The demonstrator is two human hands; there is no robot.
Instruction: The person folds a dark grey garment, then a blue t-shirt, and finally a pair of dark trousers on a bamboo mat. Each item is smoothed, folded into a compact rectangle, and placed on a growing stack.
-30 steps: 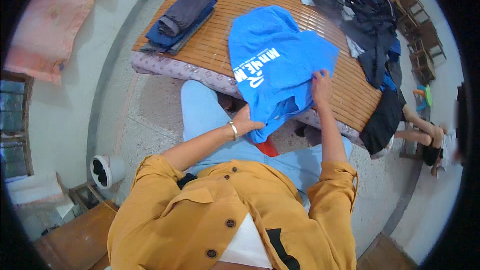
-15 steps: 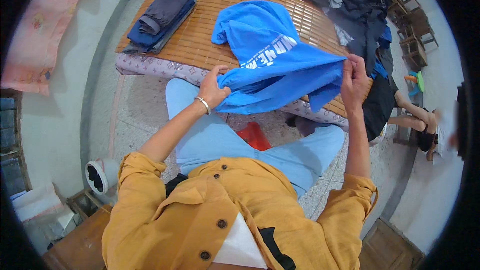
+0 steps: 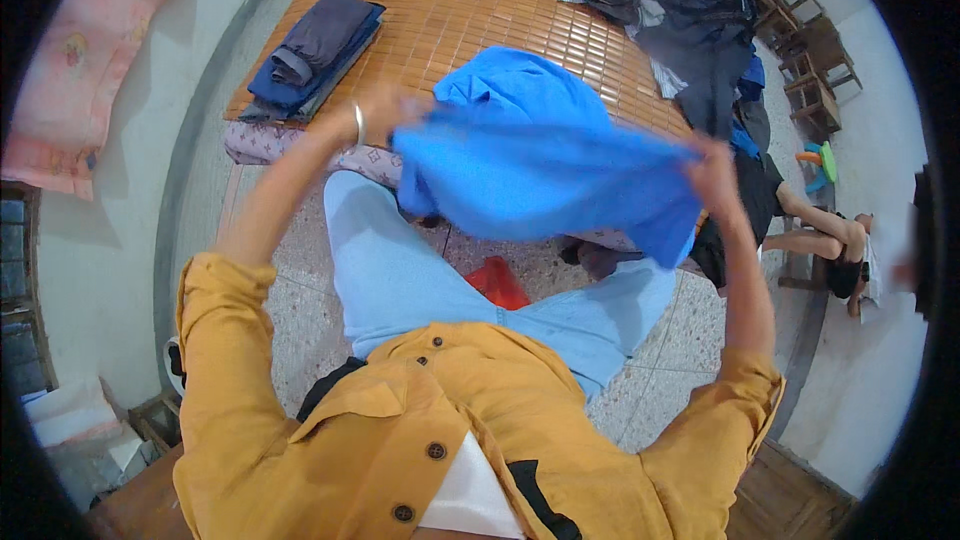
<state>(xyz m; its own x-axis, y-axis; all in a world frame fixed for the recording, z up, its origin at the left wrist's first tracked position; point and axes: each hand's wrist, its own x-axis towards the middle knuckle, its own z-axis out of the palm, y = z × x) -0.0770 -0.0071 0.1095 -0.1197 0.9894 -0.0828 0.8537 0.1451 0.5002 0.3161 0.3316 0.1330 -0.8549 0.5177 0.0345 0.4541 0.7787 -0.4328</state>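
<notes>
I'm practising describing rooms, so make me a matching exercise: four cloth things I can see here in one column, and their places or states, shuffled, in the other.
Things:
1. blue shirt
2. folded clothes
3. dark loose clothes
4. pink cloth

Places or states:
A. heaped at the right side of the mat
B. hanging at the far left of the picture
C. stacked at the left side of the mat
D. stretched between the left hand and the right hand

Pairs: 1-D, 2-C, 3-A, 4-B
</notes>
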